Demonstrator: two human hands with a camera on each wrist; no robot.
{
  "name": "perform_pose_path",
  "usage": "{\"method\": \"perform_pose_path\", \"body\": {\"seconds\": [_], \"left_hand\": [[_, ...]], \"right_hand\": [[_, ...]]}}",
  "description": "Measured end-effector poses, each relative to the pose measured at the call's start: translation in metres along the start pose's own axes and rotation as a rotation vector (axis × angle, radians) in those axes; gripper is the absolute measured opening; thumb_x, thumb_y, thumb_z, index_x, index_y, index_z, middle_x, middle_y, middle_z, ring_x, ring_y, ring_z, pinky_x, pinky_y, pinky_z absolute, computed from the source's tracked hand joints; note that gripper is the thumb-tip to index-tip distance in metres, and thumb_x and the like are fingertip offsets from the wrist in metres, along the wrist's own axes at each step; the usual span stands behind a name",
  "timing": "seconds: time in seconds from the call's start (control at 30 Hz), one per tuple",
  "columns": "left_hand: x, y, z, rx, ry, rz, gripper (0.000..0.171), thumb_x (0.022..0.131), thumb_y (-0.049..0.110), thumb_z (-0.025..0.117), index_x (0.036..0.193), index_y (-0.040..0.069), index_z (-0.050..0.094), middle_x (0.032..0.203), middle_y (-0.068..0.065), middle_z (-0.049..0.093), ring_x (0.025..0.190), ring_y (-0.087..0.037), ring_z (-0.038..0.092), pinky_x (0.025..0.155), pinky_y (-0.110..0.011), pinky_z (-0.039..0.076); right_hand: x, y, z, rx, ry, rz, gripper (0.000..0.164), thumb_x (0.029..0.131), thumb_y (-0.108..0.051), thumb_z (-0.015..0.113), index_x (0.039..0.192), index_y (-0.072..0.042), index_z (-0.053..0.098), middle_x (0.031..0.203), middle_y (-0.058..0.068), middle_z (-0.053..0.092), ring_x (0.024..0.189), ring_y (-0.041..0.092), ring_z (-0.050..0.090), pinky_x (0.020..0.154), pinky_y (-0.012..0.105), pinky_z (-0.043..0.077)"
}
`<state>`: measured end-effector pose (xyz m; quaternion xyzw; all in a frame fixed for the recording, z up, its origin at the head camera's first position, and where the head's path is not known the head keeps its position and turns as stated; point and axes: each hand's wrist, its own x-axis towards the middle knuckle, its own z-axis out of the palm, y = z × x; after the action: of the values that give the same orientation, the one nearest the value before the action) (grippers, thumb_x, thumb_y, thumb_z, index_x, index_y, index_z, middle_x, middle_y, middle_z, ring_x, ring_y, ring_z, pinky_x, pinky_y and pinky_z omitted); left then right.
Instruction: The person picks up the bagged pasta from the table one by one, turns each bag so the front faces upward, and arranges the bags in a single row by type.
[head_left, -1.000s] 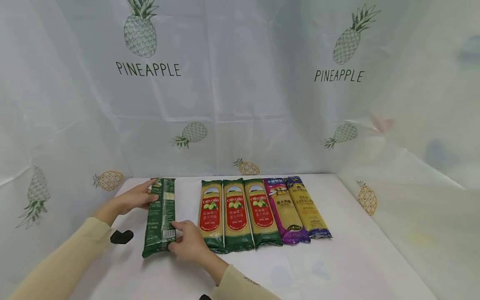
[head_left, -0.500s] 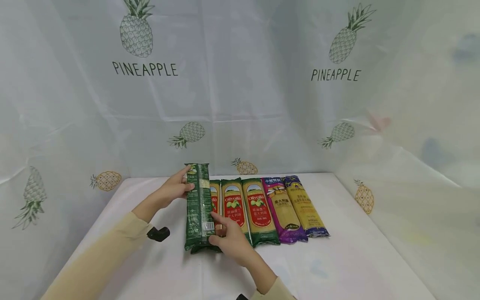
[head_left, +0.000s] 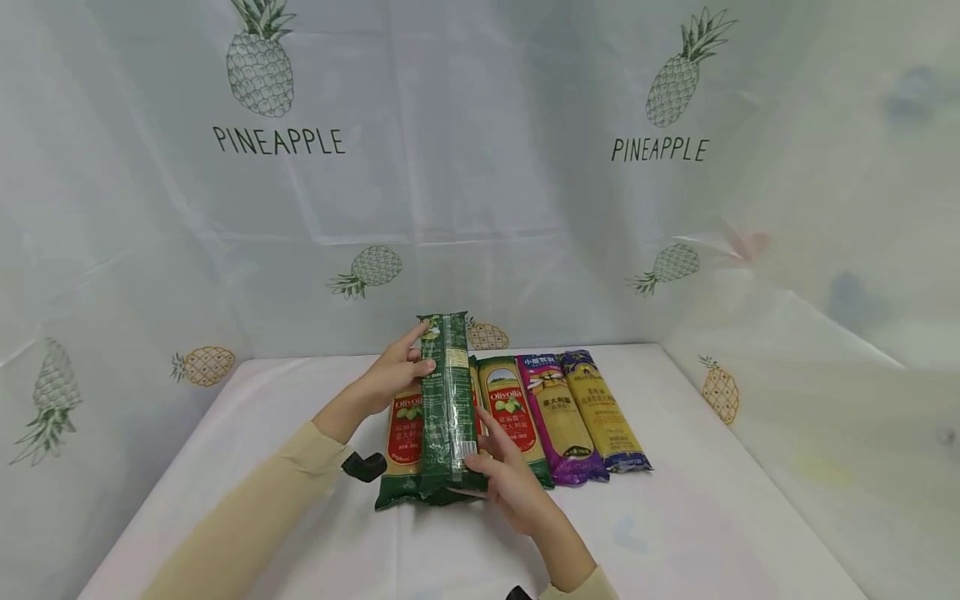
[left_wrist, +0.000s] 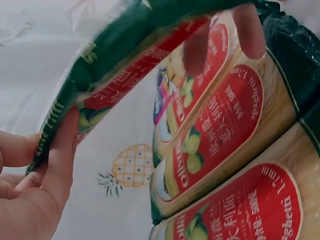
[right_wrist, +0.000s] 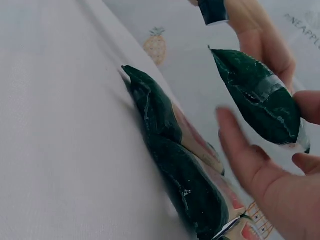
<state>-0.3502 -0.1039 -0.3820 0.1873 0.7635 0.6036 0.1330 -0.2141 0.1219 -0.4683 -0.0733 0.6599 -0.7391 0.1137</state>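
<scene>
Both my hands hold up a green spaghetti packet [head_left: 448,408], its printed back toward the head camera. My left hand [head_left: 386,379] grips its upper left edge, thumb on one face and fingers on the other. At the lower right edge, my right hand [head_left: 513,483] holds the packet between thumb and fingers. The right wrist view shows the packet's green end [right_wrist: 257,95] raised above the row. Beneath it lie red-labelled Olivoilà spaghetti packets, one at the left [head_left: 403,454] and one at the right [head_left: 513,408]; the held packet mostly hides the one between.
Right of the green packets lie a purple pasta packet [head_left: 562,421] and a yellow-and-blue pasta packet [head_left: 607,412], side by side. The white table [head_left: 697,500] meets a pineapple-print curtain [head_left: 480,167] at the back and sides.
Both hands have carried the green spaghetti packet rightward from the table's left side, lifting it over the Olivoilà row. The packets on the table stay in place.
</scene>
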Motion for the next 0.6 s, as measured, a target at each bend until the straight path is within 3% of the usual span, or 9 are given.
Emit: {"method": "perform_pose_path", "body": {"seconds": [0.03,0.07,0.1,0.2,0.3,0.4,0.43,0.5,0.6], "left_hand": [[0.0,-0.001,0.001,-0.005,-0.008,0.003,0.079,0.111,0.009,0.055,0.173,0.031,0.011,0.08,0.001,0.021,0.069,-0.017,0.025,0.074,-0.04,0.037],[0.001,-0.001,0.003,-0.007,-0.015,0.005,0.079,0.111,0.009,0.055,0.173,0.032,0.012,0.08,0.001,0.021,0.07,-0.018,0.026,0.074,-0.04,0.037],[0.001,-0.002,0.004,-0.005,-0.02,0.004,0.079,0.111,0.009,0.056,0.173,0.032,0.011,0.08,0.001,0.022,0.072,-0.018,0.029,0.076,-0.042,0.038],[0.002,-0.005,0.007,0.027,-0.019,-0.008,0.08,0.111,0.01,0.056,0.172,0.034,0.011,0.082,0.0,0.027,0.078,-0.02,0.037,0.079,-0.043,0.041],[0.002,-0.007,0.011,0.09,0.002,-0.017,0.08,0.111,0.013,0.057,0.172,0.036,0.011,0.079,0.0,0.032,0.07,-0.019,0.038,0.073,-0.042,0.042],[0.002,-0.008,0.014,0.181,0.029,-0.007,0.079,0.111,0.018,0.059,0.172,0.037,0.012,0.074,0.0,0.037,0.058,-0.016,0.034,0.063,-0.038,0.042],[0.002,-0.008,0.015,0.212,0.038,-0.002,0.079,0.111,0.019,0.059,0.172,0.036,0.013,0.073,0.0,0.04,0.055,-0.015,0.034,0.061,-0.037,0.042],[0.0,-0.009,0.016,0.266,0.056,0.004,0.078,0.111,0.022,0.06,0.172,0.035,0.014,0.075,-0.004,0.046,0.053,-0.016,0.035,0.059,-0.037,0.043],[-0.001,-0.009,0.02,0.331,0.075,0.004,0.076,0.111,0.024,0.06,0.172,0.032,0.016,0.099,-0.012,0.062,0.06,-0.02,0.05,0.064,-0.042,0.051]], "right_hand": [[0.001,0.001,-0.001,0.025,-0.014,0.0,0.083,0.103,-0.018,0.066,0.171,-0.035,0.022,0.173,0.026,0.018,0.13,0.036,0.053,0.067,0.026,0.041],[0.002,0.003,-0.001,0.036,-0.021,-0.003,0.085,0.102,-0.016,0.066,0.171,-0.036,0.02,0.173,0.026,0.018,0.112,0.03,0.059,0.061,0.024,0.033],[0.002,0.004,-0.002,0.039,-0.023,-0.009,0.087,0.102,-0.013,0.066,0.171,-0.035,0.019,0.173,0.026,0.019,0.094,0.023,0.059,0.057,0.022,0.033],[0.003,0.008,-0.002,0.03,-0.02,-0.033,0.09,0.101,-0.007,0.067,0.172,-0.034,0.019,0.171,0.025,0.024,0.066,0.014,0.037,0.051,0.02,0.031],[0.003,0.011,0.0,0.046,0.004,-0.058,0.09,0.1,-0.003,0.066,0.172,-0.03,0.019,0.168,0.025,0.029,0.089,0.011,0.06,0.065,0.019,0.052],[0.003,0.013,0.003,0.058,0.041,-0.088,0.09,0.099,0.001,0.065,0.172,-0.025,0.02,0.161,0.024,0.038,0.121,0.023,0.065,0.092,0.028,0.059],[0.003,0.014,0.004,0.059,0.051,-0.095,0.089,0.099,0.003,0.064,0.172,-0.025,0.02,0.158,0.024,0.041,0.125,0.026,0.064,0.098,0.031,0.058],[0.003,0.014,0.006,0.043,0.068,-0.106,0.089,0.099,0.003,0.065,0.172,-0.025,0.022,0.153,0.023,0.044,0.121,0.027,0.066,0.097,0.032,0.058],[0.001,0.013,0.007,0.024,0.082,-0.12,0.089,0.099,0.004,0.065,0.171,-0.028,0.023,0.151,0.022,0.044,0.119,0.026,0.067,0.095,0.031,0.058]]}}
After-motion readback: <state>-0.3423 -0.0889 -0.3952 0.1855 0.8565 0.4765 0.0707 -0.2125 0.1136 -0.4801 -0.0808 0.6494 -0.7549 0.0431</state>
